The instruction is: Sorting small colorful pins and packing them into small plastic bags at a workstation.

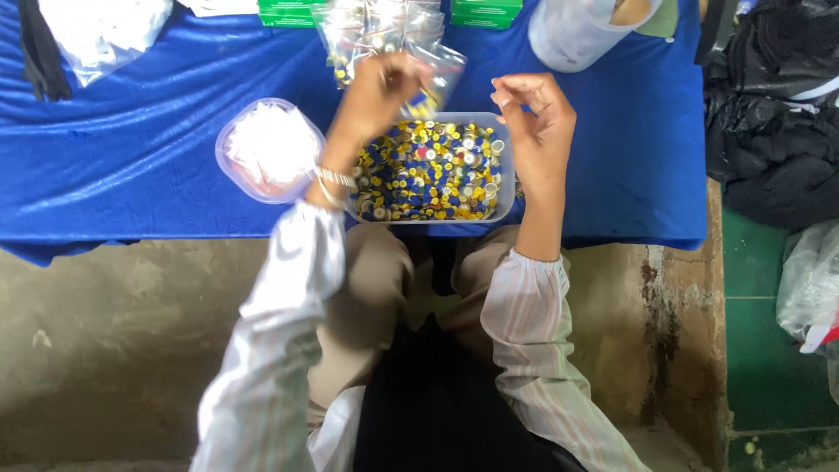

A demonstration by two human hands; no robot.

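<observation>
A clear rectangular tub (509, 166) on the blue cloth holds many small yellow, blue and white caps. My left hand (377, 92) hovers over its far edge, closed on a small clear plastic bag (437, 77) with some caps inside. My right hand (537, 118) is raised beside the bag, above the tub's right end, its fingertips pinched together; whether a cap sits between them is too small to tell.
A round clear tub (266, 150) of white pieces stands left of the cap tub. More small filled bags (367, 26) lie beyond it, with green boxes (288, 12) at the table's far edge. Black bags (773, 114) pile up at the right. The floor below is bare concrete.
</observation>
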